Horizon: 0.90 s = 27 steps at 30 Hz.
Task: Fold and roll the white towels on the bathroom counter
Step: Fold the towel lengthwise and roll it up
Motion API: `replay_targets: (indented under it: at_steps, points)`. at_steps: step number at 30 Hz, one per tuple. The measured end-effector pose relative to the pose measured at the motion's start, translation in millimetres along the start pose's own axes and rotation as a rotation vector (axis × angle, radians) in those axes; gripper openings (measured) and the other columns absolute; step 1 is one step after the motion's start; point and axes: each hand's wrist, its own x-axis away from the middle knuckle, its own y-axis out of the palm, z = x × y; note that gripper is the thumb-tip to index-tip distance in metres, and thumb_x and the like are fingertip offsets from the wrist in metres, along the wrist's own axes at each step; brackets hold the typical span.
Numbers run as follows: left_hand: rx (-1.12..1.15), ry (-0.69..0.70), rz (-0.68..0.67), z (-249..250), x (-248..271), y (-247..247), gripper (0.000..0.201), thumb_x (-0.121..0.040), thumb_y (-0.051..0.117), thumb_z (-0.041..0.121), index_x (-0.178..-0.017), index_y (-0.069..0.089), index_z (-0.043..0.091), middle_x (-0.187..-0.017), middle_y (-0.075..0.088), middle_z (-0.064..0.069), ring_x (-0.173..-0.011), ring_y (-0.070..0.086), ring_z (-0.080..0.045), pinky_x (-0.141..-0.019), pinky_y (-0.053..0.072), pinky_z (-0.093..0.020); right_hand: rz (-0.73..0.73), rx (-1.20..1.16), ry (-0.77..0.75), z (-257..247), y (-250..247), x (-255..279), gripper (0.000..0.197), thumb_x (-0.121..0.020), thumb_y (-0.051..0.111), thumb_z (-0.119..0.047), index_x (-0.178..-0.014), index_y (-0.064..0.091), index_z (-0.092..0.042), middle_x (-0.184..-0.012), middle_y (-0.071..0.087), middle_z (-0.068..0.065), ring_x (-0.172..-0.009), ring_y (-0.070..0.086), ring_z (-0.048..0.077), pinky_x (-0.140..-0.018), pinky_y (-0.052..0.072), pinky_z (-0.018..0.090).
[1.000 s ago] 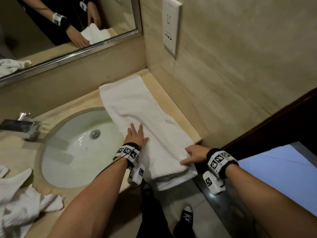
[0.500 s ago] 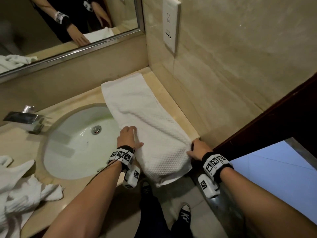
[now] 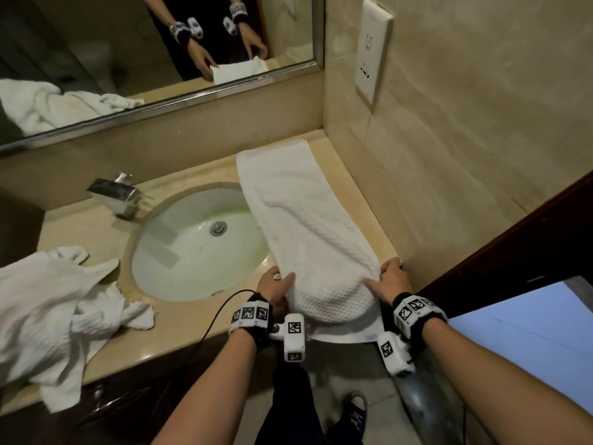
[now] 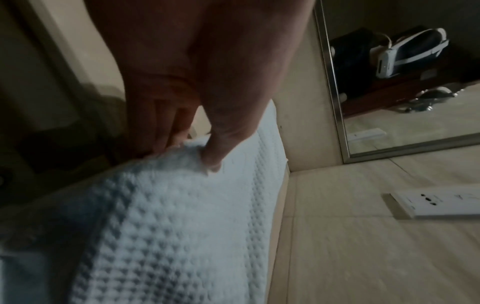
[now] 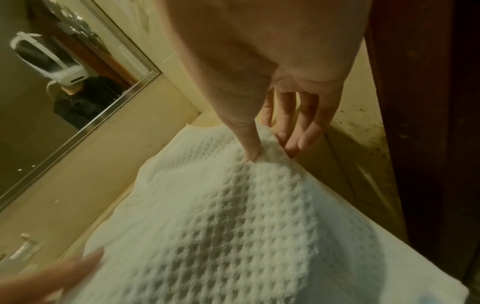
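Fingers (image 4: 166, 127) of both hands pinch the near, rolled end of the white towel (image 3: 305, 226).

The left hand (image 3: 274, 285) grips the roll's left side, thumb on top and fingers tucked behind; the right hand (image 3: 390, 281) grips its right side the same way. The towel lies as a long folded strip on the desk (image 3: 359, 200), running from the near edge to the far corner by the wall, right of the sink (image 3: 192, 248). A crumpled towel heap (image 3: 54, 319) sits at the desk's left.

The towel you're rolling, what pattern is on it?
White towel with a bumpy waffle pattern; clearest in the right wrist view.
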Motion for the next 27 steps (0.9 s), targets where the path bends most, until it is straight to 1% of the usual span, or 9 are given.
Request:
replay_targets:
  at_steps: [4,6,8,10,14,17,19,22,27]
  points:
    - [-0.092,0.012,-0.067,-6.1,15.1,-5.6,0.064,-0.073,0.076,0.026,-0.125,0.048,0.004,-0.122,0.059,-0.012,-0.114,0.058,-0.031,-0.098,0.047,-0.041,0.002,-0.077,-0.033,2.0,2.3,-2.0,0.042,-0.081,0.077,-0.021,-0.103,0.041,-0.014,-0.101,0.059,0.008,-0.100,0.061,0.031,-0.086,0.048,0.034]
    - [-0.161,-0.019,0.005,-11.6,14.0,-8.2,0.047,-0.076,0.077,0.024,-0.113,0.056,0.003,-0.112,0.062,-0.015,-0.107,0.061,-0.034,-0.090,0.050,-0.039,0.010,-0.076,-0.024,0.2,2.1,-1.6,0.044,-0.079,0.079,-0.020,-0.103,0.043,-0.014,-0.101,0.058,0.008,-0.096,0.060,0.029,-0.085,0.048,0.035]
    - [-0.096,-0.054,0.088,-16.9,7.9,-11.2,0.025,-0.075,0.076,0.024,-0.086,0.060,0.007,-0.101,0.067,-0.022,-0.093,0.066,-0.038,-0.086,0.054,-0.046,0.077,-0.039,-0.041,-3.5,3.4,-3.9,0.045,-0.074,0.081,-0.020,-0.100,0.045,-0.015,-0.106,0.058,0.011,-0.094,0.058,0.029,-0.084,0.049,0.036]
    - [-0.042,-0.101,0.150,-22.0,2.7,-12.5,0.020,-0.074,0.076,0.023,-0.077,0.057,0.014,-0.099,0.069,-0.024,-0.086,0.067,-0.037,-0.085,0.055,-0.051,0.112,-0.040,-0.117,-11.6,5.9,-8.6,0.039,-0.072,0.080,-0.019,-0.098,0.051,-0.016,-0.109,0.059,0.012,-0.093,0.058,0.027,-0.084,0.048,0.033]
    - [-0.119,-0.104,0.209,-20.9,6.8,-17.3,0.014,-0.079,0.071,0.025,-0.084,0.060,0.018,-0.105,0.070,-0.014,-0.099,0.066,-0.033,-0.089,0.055,-0.044,0.006,-0.156,-0.133,-35.6,7.6,-15.4,0.051,-0.076,0.080,-0.032,-0.116,0.057,-0.011,-0.111,0.062,0.004,-0.100,0.061,0.022,-0.088,0.049,0.031]
    - [-0.136,-0.089,0.217,-15.3,11.3,-18.5,0.013,-0.082,0.068,0.022,-0.090,0.062,0.014,-0.109,0.069,-0.014,-0.102,0.064,-0.033,-0.092,0.052,-0.040,0.041,-0.202,-0.054,-48.0,8.7,-24.3,0.058,-0.077,0.076,-0.042,-0.122,0.056,-0.011,-0.121,0.060,0.007,-0.110,0.059,0.026,-0.095,0.049,0.036]
    - [-0.177,-0.076,0.228,-14.1,11.4,-17.4,0.022,-0.085,0.066,0.024,-0.100,0.064,0.009,-0.110,0.068,-0.013,-0.103,0.063,-0.032,-0.092,0.051,-0.038,0.048,-0.264,-0.005,-54.2,10.6,-32.0,0.051,-0.080,0.074,-0.040,-0.119,0.059,-0.010,-0.123,0.062,0.009,-0.110,0.060,0.027,-0.095,0.050,0.036]
    - [-0.236,-0.073,0.236,-15.0,8.6,-15.4,0.029,-0.088,0.063,0.028,-0.108,0.062,0.007,-0.112,0.066,-0.013,-0.105,0.060,-0.032,-0.090,0.048,-0.033,0.023,-0.281,0.049,-60.7,12.3,-38.5,0.036,-0.084,0.072,-0.032,-0.110,0.062,-0.009,-0.117,0.064,0.009,-0.108,0.060,0.028,-0.085,0.045,0.026]
    - [-0.305,-0.067,0.228,-14.5,3.5,-17.3,0.027,-0.089,0.062,0.027,-0.108,0.061,0.008,-0.108,0.065,-0.012,-0.105,0.058,-0.031,-0.084,0.043,-0.029,0.057,-0.205,0.029,-64.5,8.6,-47.9,0.024,-0.086,0.070,-0.030,-0.100,0.067,-0.010,-0.106,0.068,0.011,-0.100,0.062,0.030,-0.081,0.045,0.027]
